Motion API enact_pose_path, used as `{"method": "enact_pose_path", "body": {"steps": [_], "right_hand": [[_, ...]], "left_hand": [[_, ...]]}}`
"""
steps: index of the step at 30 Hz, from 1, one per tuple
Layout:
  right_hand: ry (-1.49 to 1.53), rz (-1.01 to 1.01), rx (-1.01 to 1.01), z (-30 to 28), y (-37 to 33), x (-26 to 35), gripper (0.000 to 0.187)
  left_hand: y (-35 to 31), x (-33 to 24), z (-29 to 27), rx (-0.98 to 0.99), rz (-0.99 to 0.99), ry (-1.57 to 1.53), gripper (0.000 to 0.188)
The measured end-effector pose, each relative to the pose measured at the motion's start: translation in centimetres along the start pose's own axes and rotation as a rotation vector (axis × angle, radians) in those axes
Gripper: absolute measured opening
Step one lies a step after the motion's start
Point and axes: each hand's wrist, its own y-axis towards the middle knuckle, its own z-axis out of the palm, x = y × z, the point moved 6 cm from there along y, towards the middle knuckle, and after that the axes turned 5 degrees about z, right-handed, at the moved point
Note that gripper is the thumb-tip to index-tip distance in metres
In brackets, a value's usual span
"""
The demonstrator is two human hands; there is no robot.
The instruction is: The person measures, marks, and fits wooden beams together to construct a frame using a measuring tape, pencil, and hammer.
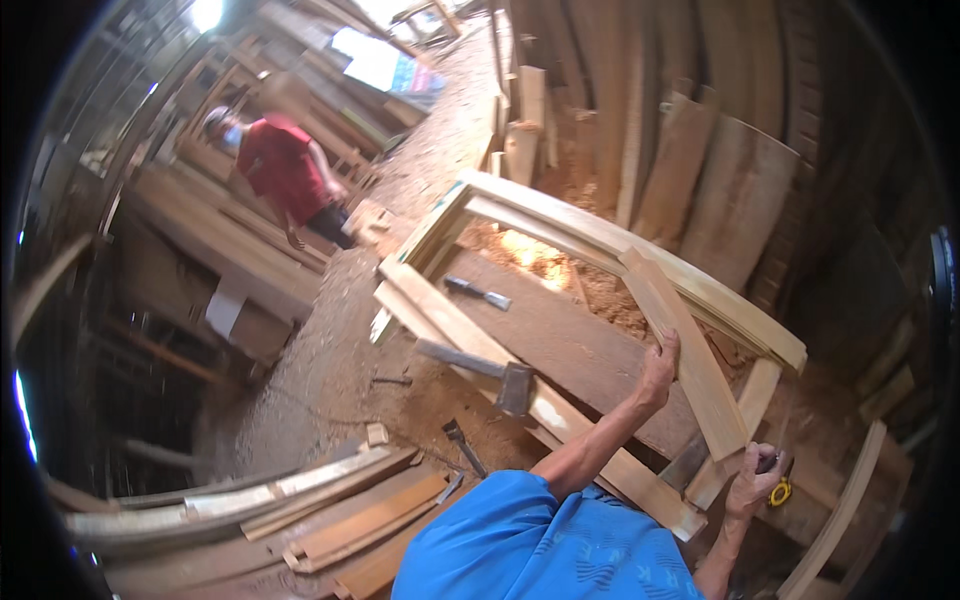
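My left hand (660, 368) is closed on the edge of a pale wooden board (690, 350), which slants across a wooden frame (630, 240). Close to the board's near end, my right hand (750, 484) has its fingers curled around something small and dark that I cannot make out. A round yellow-and-black object (781, 491) shows right beside those fingers. On the frame's near rail (590, 425) lies a hammer (514, 388) with a dark head. Inside the frame, a chisel (478, 292) rests on a brown plank (560, 325).
Wood shavings (540, 260) lie within the frame. Planks (350, 505) are stacked at lower left, with a dark-handled tool (464, 447) nearby. Tall boards (735, 195) lean at the back right. A person in a red shirt (285, 160) stands at far left on the dirt floor (310, 350).
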Motion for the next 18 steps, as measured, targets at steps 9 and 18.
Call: {"method": "enact_pose_path", "body": {"steps": [9,18], "right_hand": [[-0.487,-0.194,-0.152,-0.9,5.3,-3.4,0.04],[-0.449,-0.183,-0.073,0.8,6.2,-3.1,0.04]], "left_hand": [[-9.1,-3.5,-2.9,-0.096,-0.075,-0.198,0.072],[-10.7,-1.8,-6.1,-0.125,-0.113,-0.335,0.07]]}}
